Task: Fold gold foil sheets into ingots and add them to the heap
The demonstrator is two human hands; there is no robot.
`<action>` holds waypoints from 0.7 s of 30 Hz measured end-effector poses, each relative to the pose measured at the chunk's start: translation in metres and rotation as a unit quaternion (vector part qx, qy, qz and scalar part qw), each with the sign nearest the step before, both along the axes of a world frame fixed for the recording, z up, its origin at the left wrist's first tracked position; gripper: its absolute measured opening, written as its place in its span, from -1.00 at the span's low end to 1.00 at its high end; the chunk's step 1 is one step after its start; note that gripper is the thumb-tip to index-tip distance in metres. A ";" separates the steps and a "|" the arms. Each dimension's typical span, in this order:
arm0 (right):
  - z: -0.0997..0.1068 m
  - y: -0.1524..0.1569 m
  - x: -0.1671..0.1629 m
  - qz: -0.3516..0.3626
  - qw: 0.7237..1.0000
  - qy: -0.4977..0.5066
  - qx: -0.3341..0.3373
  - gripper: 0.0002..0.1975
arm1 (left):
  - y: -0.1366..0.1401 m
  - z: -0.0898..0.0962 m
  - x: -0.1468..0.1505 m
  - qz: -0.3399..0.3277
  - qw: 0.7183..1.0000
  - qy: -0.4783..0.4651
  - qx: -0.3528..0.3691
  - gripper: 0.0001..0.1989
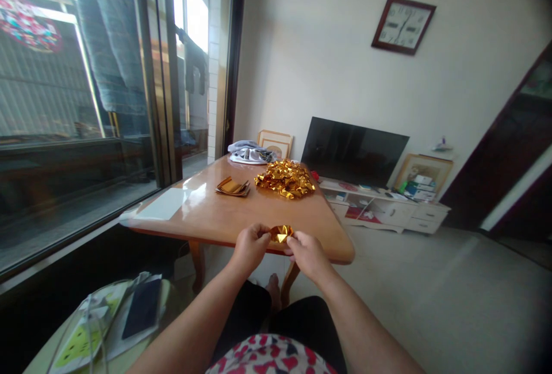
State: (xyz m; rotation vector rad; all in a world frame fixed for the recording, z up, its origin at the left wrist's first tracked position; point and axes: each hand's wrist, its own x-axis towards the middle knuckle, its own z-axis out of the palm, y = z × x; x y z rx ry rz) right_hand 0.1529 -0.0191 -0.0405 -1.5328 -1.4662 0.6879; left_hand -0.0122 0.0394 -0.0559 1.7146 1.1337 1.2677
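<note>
Between my two hands, at the near edge of the wooden table (pixel 207 213), is a shiny folded gold foil paper piece (pixel 282 232), curved like a small boat. My left hand (pixel 252 245) pinches its left end with thumb and fingers. Its right end is gripped by my right hand (pixel 307 252). Farther back on the table lies a heap of similar gold foil pieces (pixel 287 178). Left of that heap sits a small stack of flat brownish-gold paper sheets (pixel 233 187).
A pale sheet (pixel 164 204) lies on the table's left, folded cloth (pixel 250 152) at its far end. At lower left, a phone (pixel 142 308) rests on a green-covered seat. Beyond the table stand a television (pixel 353 150) and a white cabinet (pixel 399 214). Windows line the left side.
</note>
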 end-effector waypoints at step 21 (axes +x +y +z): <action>0.031 -0.006 0.012 0.014 0.945 -0.309 0.107 -0.85 | -0.013 0.009 -0.003 -0.076 0.985 0.128 0.088 -0.77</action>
